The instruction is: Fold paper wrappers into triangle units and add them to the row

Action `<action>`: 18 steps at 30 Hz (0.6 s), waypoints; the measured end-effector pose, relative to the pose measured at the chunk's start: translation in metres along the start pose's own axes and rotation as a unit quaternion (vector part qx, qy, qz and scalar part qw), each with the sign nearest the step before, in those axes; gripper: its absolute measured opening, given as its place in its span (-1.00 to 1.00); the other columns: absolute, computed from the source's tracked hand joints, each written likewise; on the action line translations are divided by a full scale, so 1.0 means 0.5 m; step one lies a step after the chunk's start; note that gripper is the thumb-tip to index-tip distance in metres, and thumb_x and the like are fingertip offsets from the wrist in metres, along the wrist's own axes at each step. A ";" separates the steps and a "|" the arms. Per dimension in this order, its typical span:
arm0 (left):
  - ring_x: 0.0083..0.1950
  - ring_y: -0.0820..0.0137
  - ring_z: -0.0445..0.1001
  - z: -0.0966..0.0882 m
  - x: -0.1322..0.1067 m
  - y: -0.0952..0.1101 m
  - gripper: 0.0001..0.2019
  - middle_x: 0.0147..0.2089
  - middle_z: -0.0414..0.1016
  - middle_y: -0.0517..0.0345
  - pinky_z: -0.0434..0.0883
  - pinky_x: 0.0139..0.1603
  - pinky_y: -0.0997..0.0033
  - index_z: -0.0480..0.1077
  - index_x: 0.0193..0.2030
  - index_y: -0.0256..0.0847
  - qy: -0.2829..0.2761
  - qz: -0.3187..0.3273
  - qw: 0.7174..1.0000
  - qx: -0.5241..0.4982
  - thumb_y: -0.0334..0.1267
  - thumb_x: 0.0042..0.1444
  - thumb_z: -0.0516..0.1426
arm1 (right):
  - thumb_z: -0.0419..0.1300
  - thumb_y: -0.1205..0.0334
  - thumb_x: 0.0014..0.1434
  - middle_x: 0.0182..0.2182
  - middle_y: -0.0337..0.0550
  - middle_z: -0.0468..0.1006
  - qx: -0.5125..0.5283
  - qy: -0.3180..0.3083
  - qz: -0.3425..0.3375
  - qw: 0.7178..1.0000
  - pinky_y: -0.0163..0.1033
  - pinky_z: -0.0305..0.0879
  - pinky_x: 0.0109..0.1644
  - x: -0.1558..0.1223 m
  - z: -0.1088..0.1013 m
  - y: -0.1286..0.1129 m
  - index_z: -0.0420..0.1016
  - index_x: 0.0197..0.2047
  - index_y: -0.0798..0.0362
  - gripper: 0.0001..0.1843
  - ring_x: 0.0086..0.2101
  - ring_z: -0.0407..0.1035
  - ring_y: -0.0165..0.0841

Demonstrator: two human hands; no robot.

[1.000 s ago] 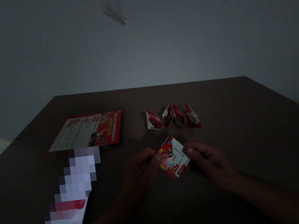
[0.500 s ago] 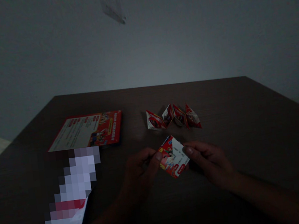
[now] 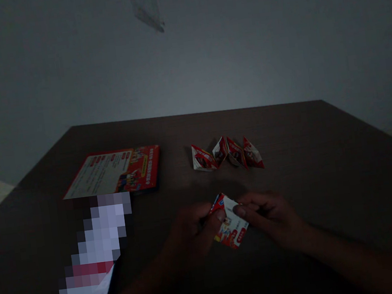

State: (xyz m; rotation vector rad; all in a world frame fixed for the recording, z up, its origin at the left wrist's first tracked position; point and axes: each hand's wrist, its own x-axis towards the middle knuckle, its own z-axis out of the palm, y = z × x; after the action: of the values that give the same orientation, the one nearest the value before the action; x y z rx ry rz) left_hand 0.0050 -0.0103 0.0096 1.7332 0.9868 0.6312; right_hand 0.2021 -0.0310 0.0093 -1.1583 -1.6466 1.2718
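Note:
A small square of folded printed paper (image 3: 232,228), red and white with cartoon figures, is pinched between both my hands above the table. My left hand (image 3: 197,228) grips its left side, the thumb lying on top. On the right side, my right hand (image 3: 268,212) holds it with the thumb pressed on the white part; the fingers beneath are partly hidden. Beyond my hands stand several small folded paper pieces (image 3: 220,151) in red and white, set in a zigzag row.
At the left lies a stack of red and white printed sheets (image 3: 102,170). A lit phone-like screen (image 3: 102,239), mostly pixelated, sits nearer on the dark wooden table (image 3: 286,126). A clear plastic bag (image 3: 146,5) hangs on the pale wall behind.
Both hands have drawn the folded paper slightly nearer to me and lower. My left thumb has slid further in over the paper, and my right thumb has also shifted inward.

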 end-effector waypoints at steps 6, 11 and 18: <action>-0.49 0.49 0.23 0.001 0.000 0.000 -0.69 -0.54 0.28 0.25 0.16 -0.48 0.54 0.35 -0.44 -0.26 -0.002 0.030 1.000 -0.004 -0.15 0.23 -0.03 | 0.10 0.12 0.23 -0.64 -0.30 0.38 -0.039 -0.026 -0.002 0.999 -0.39 0.11 -0.53 -0.003 -0.003 -0.006 0.47 -0.35 0.14 -0.73 -0.61 0.20 -0.51; -0.53 0.50 0.21 0.000 0.001 0.004 -0.63 -0.57 0.24 0.26 0.13 -0.52 0.54 0.32 -0.48 -0.27 -0.018 0.011 1.000 0.009 -0.12 0.25 -0.08 | 0.08 0.10 0.24 -0.62 -0.31 0.36 -0.005 -0.040 0.001 0.999 -0.39 0.11 -0.51 -0.002 -0.002 -0.005 0.44 -0.37 0.13 -0.72 -0.59 0.19 -0.51; -0.60 0.57 0.09 -0.002 -0.001 0.010 -0.59 -0.63 0.08 0.33 0.03 -0.59 0.56 0.17 -0.58 -0.24 -0.038 0.027 0.999 0.011 -0.11 0.26 -0.12 | 0.09 0.11 0.23 -0.66 -0.37 0.18 -0.030 -0.043 -0.008 0.999 -0.41 0.02 -0.55 -0.002 -0.003 -0.013 0.33 -0.50 0.12 -0.67 -0.61 0.06 -0.54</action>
State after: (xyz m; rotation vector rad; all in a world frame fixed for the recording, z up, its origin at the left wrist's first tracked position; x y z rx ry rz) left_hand 0.0056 -0.0111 0.0144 1.7959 0.8998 0.5858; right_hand 0.2023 -0.0323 0.0161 -1.1375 -1.7646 1.2862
